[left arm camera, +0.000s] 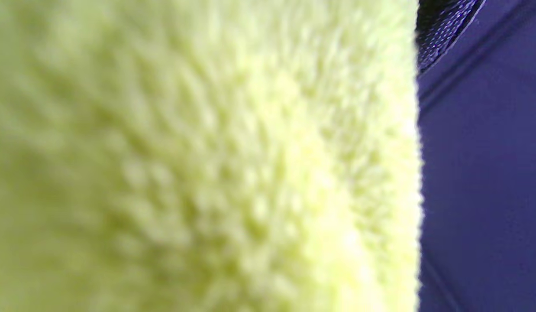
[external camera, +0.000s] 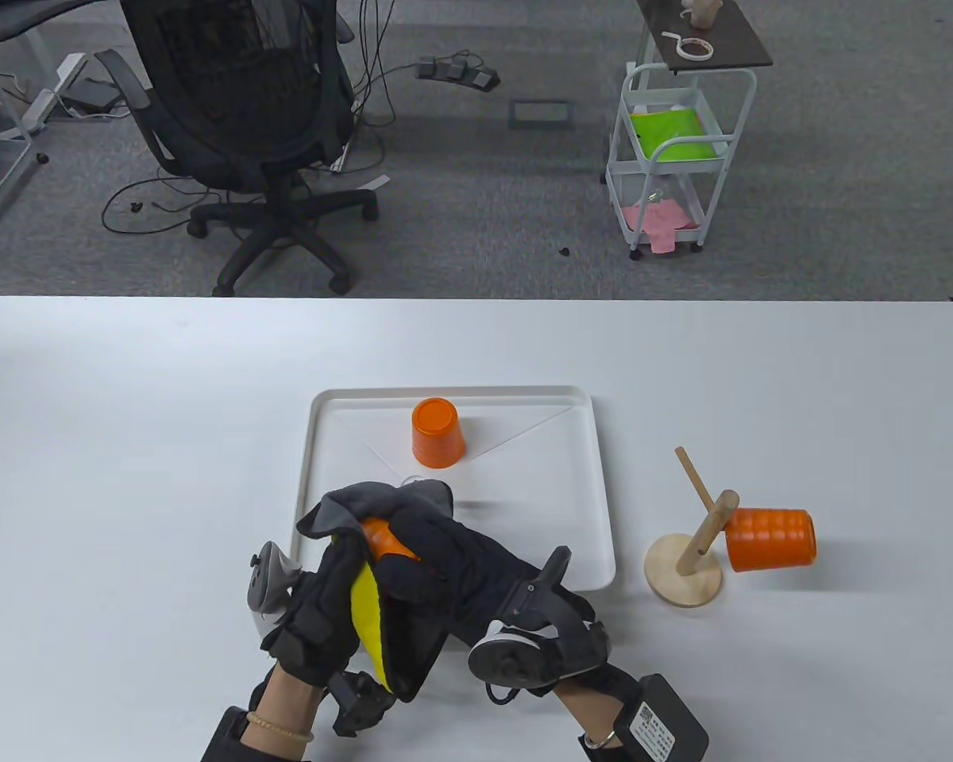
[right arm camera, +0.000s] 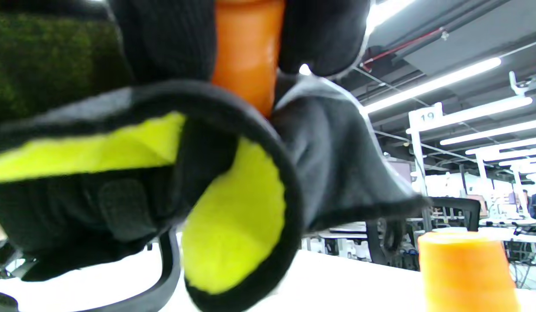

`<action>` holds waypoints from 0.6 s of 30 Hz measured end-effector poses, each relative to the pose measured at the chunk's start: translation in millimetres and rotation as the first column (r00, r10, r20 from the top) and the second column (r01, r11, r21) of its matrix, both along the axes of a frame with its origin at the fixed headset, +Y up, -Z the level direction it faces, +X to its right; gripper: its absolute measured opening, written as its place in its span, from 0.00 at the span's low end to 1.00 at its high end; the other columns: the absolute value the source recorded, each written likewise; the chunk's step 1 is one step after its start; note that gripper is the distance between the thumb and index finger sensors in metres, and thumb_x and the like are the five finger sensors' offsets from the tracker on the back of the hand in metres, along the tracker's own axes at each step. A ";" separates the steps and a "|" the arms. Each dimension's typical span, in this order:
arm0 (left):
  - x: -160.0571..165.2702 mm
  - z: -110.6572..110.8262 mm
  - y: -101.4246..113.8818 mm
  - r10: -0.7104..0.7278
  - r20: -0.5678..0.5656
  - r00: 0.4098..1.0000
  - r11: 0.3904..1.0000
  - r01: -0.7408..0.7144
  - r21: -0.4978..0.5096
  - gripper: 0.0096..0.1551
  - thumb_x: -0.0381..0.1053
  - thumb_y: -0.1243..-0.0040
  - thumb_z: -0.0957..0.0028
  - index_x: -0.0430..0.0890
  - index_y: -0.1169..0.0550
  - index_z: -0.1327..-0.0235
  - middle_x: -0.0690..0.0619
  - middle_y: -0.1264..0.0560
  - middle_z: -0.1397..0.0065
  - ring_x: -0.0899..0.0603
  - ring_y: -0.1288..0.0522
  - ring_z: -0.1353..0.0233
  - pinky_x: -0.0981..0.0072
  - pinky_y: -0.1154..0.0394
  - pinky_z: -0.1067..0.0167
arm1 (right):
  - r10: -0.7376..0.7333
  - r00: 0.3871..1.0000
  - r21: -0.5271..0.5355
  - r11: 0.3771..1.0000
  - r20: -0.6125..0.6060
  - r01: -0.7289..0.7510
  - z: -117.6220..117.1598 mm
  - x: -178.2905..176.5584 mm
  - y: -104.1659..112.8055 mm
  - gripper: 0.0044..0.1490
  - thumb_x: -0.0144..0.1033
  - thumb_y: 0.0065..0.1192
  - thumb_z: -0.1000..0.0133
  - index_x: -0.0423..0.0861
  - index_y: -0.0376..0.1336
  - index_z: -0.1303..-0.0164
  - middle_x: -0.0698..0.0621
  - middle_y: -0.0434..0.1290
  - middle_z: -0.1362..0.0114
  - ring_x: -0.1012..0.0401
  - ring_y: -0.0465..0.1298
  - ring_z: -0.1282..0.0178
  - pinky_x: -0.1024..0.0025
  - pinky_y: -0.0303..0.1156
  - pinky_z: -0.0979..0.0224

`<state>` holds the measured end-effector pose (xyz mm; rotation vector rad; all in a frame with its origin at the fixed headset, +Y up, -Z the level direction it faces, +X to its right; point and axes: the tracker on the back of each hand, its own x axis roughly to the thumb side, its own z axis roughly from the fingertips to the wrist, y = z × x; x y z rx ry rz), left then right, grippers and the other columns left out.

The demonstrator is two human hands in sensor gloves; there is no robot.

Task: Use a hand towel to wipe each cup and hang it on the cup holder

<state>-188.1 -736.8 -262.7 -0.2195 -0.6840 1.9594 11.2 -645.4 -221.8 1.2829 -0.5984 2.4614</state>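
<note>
A: nearest the table's front edge, left hand (external camera: 318,611) has its fingers wrapped round the towel (external camera: 369,627), grey outside, yellow inside. The towel is bunched over an orange cup (external camera: 385,540)
B: right hand?
A: right hand (external camera: 437,563) grips that same cup from the other side, fingers curled over it. Right wrist view shows the cup (right arm camera: 246,47) pinched between two gloved fingers (right arm camera: 324,34), with the towel (right arm camera: 233,216) folded under it
B: left wrist view any use?
A: just blurred yellow towel pile (left arm camera: 198,164) filling most of the frame, no fingers visible there
B: where is the cup relative to the tray
A: held above the near left corner of the white tray (external camera: 596,508); can't tell if it's touching it
B: other cups?
A: a second orange cup (external camera: 437,432) stands upside down at the back of the tray. A third cup (external camera: 770,540) hangs on its side on a peg of the wooden cup holder (external camera: 695,556), right of the tray. The holder's other peg is bare
B: past the table?
A: office chair (external camera: 238,119) and a white cart (external camera: 675,159) on the grey floor
</note>
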 end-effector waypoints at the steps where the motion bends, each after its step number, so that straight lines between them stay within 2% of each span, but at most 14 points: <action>1: -1.7 0.9 4.2 -0.043 -0.028 0.999 0.998 0.044 0.041 0.43 0.75 0.50 0.31 0.62 0.53 0.13 0.43 0.47 0.12 0.32 0.38 0.21 0.56 0.21 0.43 | -0.009 1.000 -0.014 1.000 0.007 0.009 -1.3 1.0 0.2 0.54 0.48 0.69 0.46 0.62 0.40 0.18 0.42 0.53 0.13 0.47 0.70 0.23 0.59 0.74 0.23; 3: -3.7 3.1 11.4 -0.097 -0.079 0.992 0.988 0.106 0.114 0.41 0.74 0.50 0.31 0.65 0.53 0.15 0.45 0.49 0.11 0.33 0.40 0.20 0.58 0.21 0.42 | -0.051 0.999 -0.062 0.997 0.008 0.051 -4.8 2.9 0.0 0.54 0.54 0.63 0.45 0.58 0.38 0.17 0.39 0.55 0.16 0.49 0.74 0.29 0.61 0.77 0.27; 5: -4.5 7.4 18.9 -0.128 -0.148 0.981 0.970 0.155 0.189 0.40 0.73 0.49 0.31 0.67 0.53 0.16 0.48 0.50 0.10 0.34 0.42 0.18 0.57 0.23 0.40 | -0.138 0.990 -0.170 0.976 0.001 0.136 -11.9 6.2 -1.0 0.53 0.59 0.56 0.45 0.53 0.38 0.15 0.37 0.58 0.19 0.52 0.77 0.35 0.63 0.79 0.33; 8: -4.0 18.0 30.7 -0.209 -0.323 0.923 0.902 0.309 0.301 0.37 0.73 0.48 0.33 0.72 0.51 0.18 0.52 0.52 0.10 0.37 0.44 0.16 0.56 0.24 0.38 | -0.292 0.956 -0.412 0.874 -0.023 0.257 -27.8 15.0 -6.6 0.54 0.65 0.47 0.43 0.46 0.40 0.15 0.35 0.65 0.25 0.52 0.79 0.44 0.61 0.80 0.43; 10: -2.3 24.5 38.4 -0.271 -0.430 0.861 0.826 0.438 0.356 0.37 0.72 0.47 0.34 0.73 0.51 0.19 0.54 0.52 0.09 0.37 0.45 0.15 0.56 0.24 0.37 | -0.383 0.924 -0.555 0.768 0.004 0.320 -37.0 20.6 -12.0 0.54 0.67 0.42 0.42 0.41 0.45 0.15 0.36 0.71 0.32 0.52 0.80 0.51 0.61 0.80 0.50; 12: -0.1 30.8 44.9 -0.335 -0.538 0.773 0.704 0.585 0.403 0.36 0.72 0.47 0.35 0.75 0.50 0.21 0.55 0.52 0.09 0.38 0.46 0.15 0.55 0.25 0.36 | -0.449 0.891 -0.705 0.611 0.066 0.360 -45.5 25.1 -20.2 0.55 0.69 0.40 0.41 0.38 0.51 0.17 0.37 0.75 0.39 0.54 0.82 0.59 0.63 0.81 0.58; 13: 1.4 34.5 47.8 -0.365 -0.601 0.711 0.622 0.666 0.411 0.35 0.72 0.46 0.35 0.76 0.49 0.22 0.56 0.52 0.10 0.39 0.46 0.14 0.55 0.25 0.36 | -0.457 0.883 -0.794 0.496 0.106 0.351 -50.1 27.0 -26.7 0.55 0.69 0.39 0.40 0.36 0.52 0.18 0.37 0.77 0.42 0.54 0.82 0.61 0.63 0.80 0.61; 14: 2.7 36.4 48.9 -0.378 -0.637 0.672 0.572 0.710 0.410 0.34 0.71 0.45 0.36 0.76 0.48 0.23 0.57 0.51 0.10 0.39 0.46 0.14 0.54 0.25 0.36 | -0.445 0.886 -0.844 0.419 0.131 0.335 -52.7 28.1 -31.3 0.55 0.69 0.38 0.39 0.35 0.53 0.19 0.37 0.77 0.44 0.55 0.82 0.63 0.65 0.81 0.63; 15: 5.4 38.2 49.4 -0.401 -0.685 0.608 0.486 0.775 0.404 0.34 0.72 0.45 0.37 0.77 0.47 0.23 0.58 0.50 0.10 0.39 0.45 0.15 0.54 0.24 0.37 | -0.408 0.897 -0.917 0.268 0.170 0.296 -55.2 29.9 -39.2 0.55 0.68 0.36 0.38 0.33 0.53 0.19 0.37 0.77 0.45 0.56 0.82 0.64 0.66 0.81 0.64; 17: 11.6 40.6 47.6 -0.440 -0.712 0.547 0.364 0.834 0.415 0.33 0.71 0.45 0.38 0.77 0.46 0.24 0.59 0.50 0.10 0.40 0.45 0.14 0.54 0.25 0.36 | -0.363 0.896 -0.956 0.043 0.254 0.289 -56.9 34.7 -50.4 0.55 0.67 0.36 0.38 0.30 0.53 0.20 0.34 0.77 0.46 0.54 0.81 0.66 0.65 0.80 0.65; 18: 13.9 41.3 47.3 -0.443 -0.720 0.534 0.337 0.844 0.418 0.34 0.71 0.44 0.38 0.77 0.46 0.25 0.59 0.50 0.10 0.40 0.45 0.14 0.53 0.25 0.36 | -0.362 0.892 -0.954 0.024 0.271 0.300 -58.3 36.0 -53.5 0.56 0.66 0.37 0.37 0.28 0.56 0.23 0.34 0.78 0.49 0.55 0.82 0.69 0.66 0.80 0.69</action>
